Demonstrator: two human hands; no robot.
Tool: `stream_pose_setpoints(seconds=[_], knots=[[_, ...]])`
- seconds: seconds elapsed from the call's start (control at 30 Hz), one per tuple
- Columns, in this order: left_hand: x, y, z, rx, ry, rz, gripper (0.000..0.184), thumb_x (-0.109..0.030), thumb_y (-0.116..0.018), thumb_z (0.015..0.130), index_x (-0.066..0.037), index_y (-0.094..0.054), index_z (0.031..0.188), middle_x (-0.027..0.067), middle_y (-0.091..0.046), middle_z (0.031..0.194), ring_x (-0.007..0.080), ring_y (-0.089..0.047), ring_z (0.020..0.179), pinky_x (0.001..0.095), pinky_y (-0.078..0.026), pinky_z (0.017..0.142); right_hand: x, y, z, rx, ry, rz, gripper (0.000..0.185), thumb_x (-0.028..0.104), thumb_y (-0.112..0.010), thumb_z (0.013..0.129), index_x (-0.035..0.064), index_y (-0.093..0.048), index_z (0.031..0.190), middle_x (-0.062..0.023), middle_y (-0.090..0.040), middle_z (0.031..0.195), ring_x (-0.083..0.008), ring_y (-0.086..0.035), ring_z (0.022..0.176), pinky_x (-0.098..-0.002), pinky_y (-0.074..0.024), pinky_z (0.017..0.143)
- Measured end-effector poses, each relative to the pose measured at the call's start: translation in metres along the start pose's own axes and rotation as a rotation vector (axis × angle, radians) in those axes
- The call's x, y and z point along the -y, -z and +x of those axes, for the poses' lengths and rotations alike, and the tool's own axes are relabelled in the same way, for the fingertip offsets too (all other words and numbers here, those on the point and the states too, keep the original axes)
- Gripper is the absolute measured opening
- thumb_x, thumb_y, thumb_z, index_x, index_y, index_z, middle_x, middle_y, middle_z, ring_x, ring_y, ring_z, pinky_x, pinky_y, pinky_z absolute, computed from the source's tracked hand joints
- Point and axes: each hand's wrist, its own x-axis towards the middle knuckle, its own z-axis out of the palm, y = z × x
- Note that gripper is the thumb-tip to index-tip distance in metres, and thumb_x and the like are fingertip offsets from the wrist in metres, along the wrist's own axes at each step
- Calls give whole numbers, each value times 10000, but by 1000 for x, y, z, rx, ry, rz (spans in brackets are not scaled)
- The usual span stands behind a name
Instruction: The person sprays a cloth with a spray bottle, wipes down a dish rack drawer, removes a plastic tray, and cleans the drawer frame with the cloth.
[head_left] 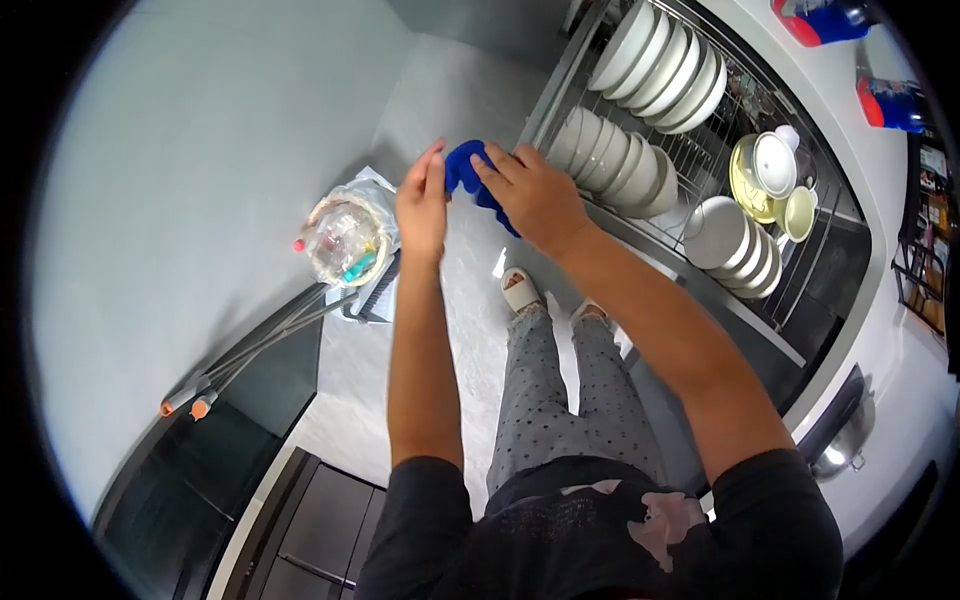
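Observation:
A bunched dark blue cloth (pixel 465 165) is in my right hand (pixel 535 195), with fingers closed over its upper part and a fold hanging below the palm. My left hand (pixel 422 205) is raised just left of the cloth, fingers stretched upward. The cloth's left edge meets the thumb side of that hand; whether any of it is tucked behind is hidden. Both hands are held out over the floor, to the left of an open pull-out dish rack (pixel 640 225).
Stacked white bowls (pixel 615 165), plates (pixel 665 60) and yellow cups (pixel 797 215) fill the rack on the right. A lined trash bin (pixel 385 235) stands left, beside a dustpan (pixel 375 300) and long handles (pixel 270 335). Blue-and-red bottles (pixel 890 103) stand on the counter at upper right.

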Motion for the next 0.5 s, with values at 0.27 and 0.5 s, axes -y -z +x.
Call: stream_pose_setpoints(seconds=[0.27, 0.5], knots=[[-7, 2, 9, 326, 42, 297, 271, -210, -590, 903, -40, -655, 1104, -28, -597, 760, 45, -478, 688, 196, -397, 631, -14, 31, -39, 106, 41, -161, 400, 130, -593, 749, 59, -599, 1142, -77, -560, 1191, -199, -559, 902, -301, -519, 683], [0, 15, 15, 375, 102, 187, 245, -159, -527, 926, -11, -659, 1069, 0, -627, 815, 66, -522, 760, 206, -425, 731, -2, 10, -27, 57, -7, -179, 399, 133, -566, 781, 72, -594, 1174, -73, -559, 1198, -181, -533, 951, -315, -451, 714]])
